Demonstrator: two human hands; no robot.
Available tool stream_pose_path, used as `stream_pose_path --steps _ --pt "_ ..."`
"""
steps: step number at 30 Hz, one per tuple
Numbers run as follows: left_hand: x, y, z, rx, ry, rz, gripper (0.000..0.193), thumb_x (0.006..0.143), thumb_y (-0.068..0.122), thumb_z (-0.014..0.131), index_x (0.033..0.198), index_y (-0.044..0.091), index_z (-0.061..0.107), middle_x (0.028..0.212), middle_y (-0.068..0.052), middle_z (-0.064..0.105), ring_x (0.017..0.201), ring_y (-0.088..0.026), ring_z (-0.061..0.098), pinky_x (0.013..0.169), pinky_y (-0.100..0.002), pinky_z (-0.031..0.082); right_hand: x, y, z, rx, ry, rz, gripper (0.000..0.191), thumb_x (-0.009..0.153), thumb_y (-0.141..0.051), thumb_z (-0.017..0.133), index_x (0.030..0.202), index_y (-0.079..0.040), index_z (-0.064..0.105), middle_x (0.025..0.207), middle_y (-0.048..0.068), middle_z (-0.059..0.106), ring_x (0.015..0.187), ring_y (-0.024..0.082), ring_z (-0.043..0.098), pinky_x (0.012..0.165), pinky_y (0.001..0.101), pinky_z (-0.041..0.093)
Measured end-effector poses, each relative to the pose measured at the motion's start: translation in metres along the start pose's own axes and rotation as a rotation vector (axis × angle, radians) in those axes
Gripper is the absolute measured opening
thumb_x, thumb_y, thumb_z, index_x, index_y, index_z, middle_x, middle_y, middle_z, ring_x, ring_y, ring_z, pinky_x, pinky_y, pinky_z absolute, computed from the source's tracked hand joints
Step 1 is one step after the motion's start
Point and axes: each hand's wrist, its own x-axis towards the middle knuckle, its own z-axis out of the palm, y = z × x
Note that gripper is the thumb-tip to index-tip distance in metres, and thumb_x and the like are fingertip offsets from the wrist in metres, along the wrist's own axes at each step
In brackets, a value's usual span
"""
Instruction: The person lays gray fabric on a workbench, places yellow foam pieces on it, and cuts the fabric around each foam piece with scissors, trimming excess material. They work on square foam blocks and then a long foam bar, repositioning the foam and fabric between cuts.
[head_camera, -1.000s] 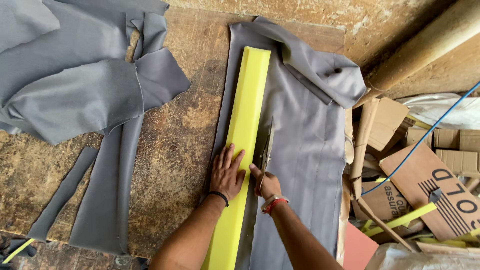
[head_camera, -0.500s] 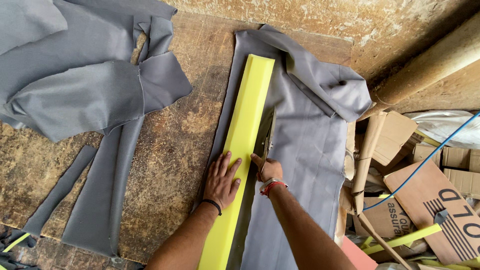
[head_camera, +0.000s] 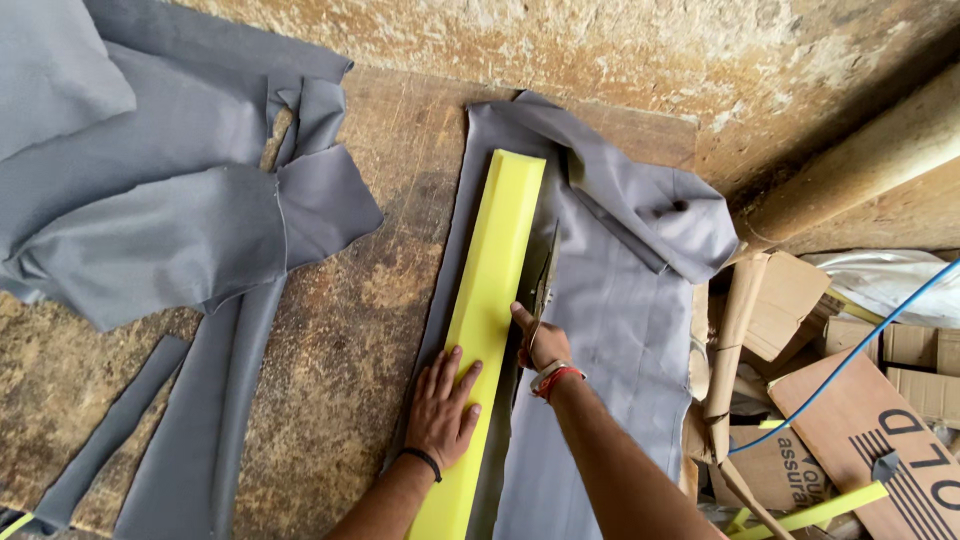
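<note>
Head view, looking down on a worn wooden table (head_camera: 330, 300). The left hand (head_camera: 443, 407) lies flat, palm down and fingers spread, on the near part of a long yellow foam strip (head_camera: 492, 290), pressing it onto a length of grey cloth (head_camera: 620, 320). The forearm enters from the bottom edge, with a dark band at the wrist. The right hand (head_camera: 541, 343) sits just right of the strip and slightly ahead of the left hand, its fingers closed round the handles of a pair of scissors (head_camera: 545, 272). The blades point away from the person and run along the strip's right edge, over the cloth. A red and white band circles the right wrist, and the forearm crosses to the bottom right.

The scissor handles are mostly hidden inside the fist, and whether the blades stand parted or closed cannot be made out. The near end of the strip is cut off by the lower frame edge and partly covered by the left hand. Beyond the left hand, further left, lie more grey cloth pieces (head_camera: 150, 230), partly out of frame. To the right of the right arm is a heap of cardboard (head_camera: 850, 420) crossed by a blue cable (head_camera: 850, 350).
</note>
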Motion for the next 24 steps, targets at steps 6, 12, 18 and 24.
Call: stream_pose_path --steps 6,12,18,24 --pt "-0.002 0.001 -0.003 -0.013 -0.04 -0.008 0.067 0.096 0.039 0.049 0.158 0.02 0.034 0.167 -0.016 0.016 0.152 -0.04 0.018 0.12 -0.056 0.015 0.012 -0.021 -0.003 -0.079 0.036 -0.034 0.055 0.075 -0.05 0.086 0.069 -0.001 0.061 0.055 0.007 0.054 0.045 0.02 0.05 0.046 0.0378 0.04" --pt "-0.007 0.0 0.001 -0.013 -0.017 0.001 0.066 0.096 0.04 0.047 0.158 0.02 0.034 0.167 -0.018 0.018 0.151 -0.041 0.019 0.12 -0.058 0.016 0.031 -0.041 -0.003 -0.176 0.062 0.028 0.061 0.079 -0.057 0.083 0.067 -0.002 0.059 0.057 0.007 0.056 0.047 0.018 0.055 0.051 0.0344 0.048" --pt "-0.012 -0.004 0.009 -0.011 0.037 0.022 0.066 0.097 0.044 0.042 0.159 0.02 0.034 0.167 -0.018 0.019 0.152 -0.04 0.02 0.12 -0.058 0.016 0.039 -0.051 -0.002 -0.137 0.038 -0.055 0.063 0.079 -0.057 0.082 0.066 -0.001 0.057 0.055 0.009 0.055 0.046 0.02 0.052 0.049 0.0373 0.045" --pt "-0.014 -0.001 0.004 0.013 0.031 -0.01 0.067 0.096 0.044 0.047 0.158 0.02 0.036 0.168 -0.017 0.019 0.152 -0.041 0.021 0.12 -0.059 0.017 0.058 -0.073 -0.003 -0.189 0.085 -0.035 0.057 0.079 -0.055 0.082 0.066 -0.004 0.061 0.057 0.006 0.055 0.048 0.019 0.052 0.049 0.0365 0.044"
